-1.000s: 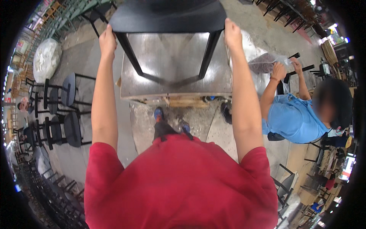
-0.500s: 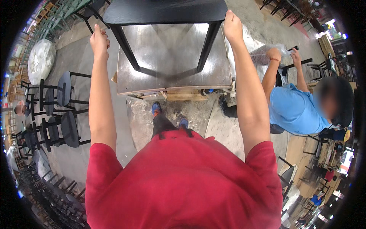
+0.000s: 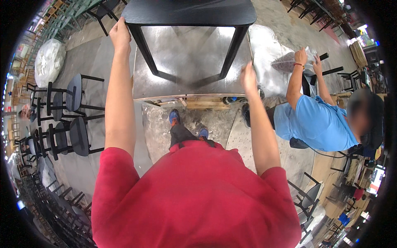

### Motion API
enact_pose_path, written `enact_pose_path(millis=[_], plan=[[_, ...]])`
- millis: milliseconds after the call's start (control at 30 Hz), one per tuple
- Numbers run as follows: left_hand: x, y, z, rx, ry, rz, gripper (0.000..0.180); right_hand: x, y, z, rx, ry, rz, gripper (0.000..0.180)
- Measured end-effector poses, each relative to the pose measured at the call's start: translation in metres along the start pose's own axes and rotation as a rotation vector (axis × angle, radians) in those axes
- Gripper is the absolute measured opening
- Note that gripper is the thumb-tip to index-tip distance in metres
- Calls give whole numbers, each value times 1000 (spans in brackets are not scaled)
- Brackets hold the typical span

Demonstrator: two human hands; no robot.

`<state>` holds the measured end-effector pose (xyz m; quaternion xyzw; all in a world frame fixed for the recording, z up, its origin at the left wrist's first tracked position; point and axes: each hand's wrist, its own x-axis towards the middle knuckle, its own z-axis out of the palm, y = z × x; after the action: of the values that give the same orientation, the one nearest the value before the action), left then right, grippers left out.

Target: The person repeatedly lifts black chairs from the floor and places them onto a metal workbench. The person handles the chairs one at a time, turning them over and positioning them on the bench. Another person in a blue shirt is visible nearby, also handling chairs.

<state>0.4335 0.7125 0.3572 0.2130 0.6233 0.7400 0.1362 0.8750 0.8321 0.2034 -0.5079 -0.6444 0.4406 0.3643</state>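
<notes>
A black wooden chair [image 3: 190, 14] stands on a low platform with a worn, shiny grey top [image 3: 190, 53]. Its seat and two splayed legs show; the upper part is cut off by the picture's top edge. My left hand [image 3: 120, 37] is closed at the seat's left corner, the thumb along its edge. Lower down, beyond the right leg and apart from the chair, is my right hand [image 3: 249, 80]. Motion smears its fingers, so what they hold, if anything, does not show.
At my right, a co-worker in a blue shirt [image 3: 316, 122] handles clear plastic wrap [image 3: 285, 62] around a dark-legged chair. Black chairs [image 3: 76, 93] stand in rows on the left, near a white wrapped bundle [image 3: 49, 63]. White sheeting [image 3: 264, 39] lies beside the platform.
My left hand has come in to the seat's left corner. My right hand has left the right corner and dropped lower. The chair and platform appear shifted slightly right in view.
</notes>
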Motion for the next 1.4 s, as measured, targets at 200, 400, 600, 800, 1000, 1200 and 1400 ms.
enact_pose_path(millis=[200,400,600,800,1000,1200,1400], plan=[[13,-13,1,45,16,210,38,-83,110,3,89,-104,405,59],[14,-19,-4,104,33,266,40,-84,109,12,38,-142,340,56],[11,-16,1,30,19,150,39,-59,74,22,2,-67,148,55],[8,-8,-8,40,33,53,39,34,-85,15,102,113,10,57],[-21,7,13,-30,50,-51,35,100,-137,9,-11,298,-104,61],[-23,12,15,-50,39,-129,36,105,-163,-9,-51,258,-194,56],[-25,16,2,-105,79,-178,42,94,-166,-2,72,271,-198,52]])
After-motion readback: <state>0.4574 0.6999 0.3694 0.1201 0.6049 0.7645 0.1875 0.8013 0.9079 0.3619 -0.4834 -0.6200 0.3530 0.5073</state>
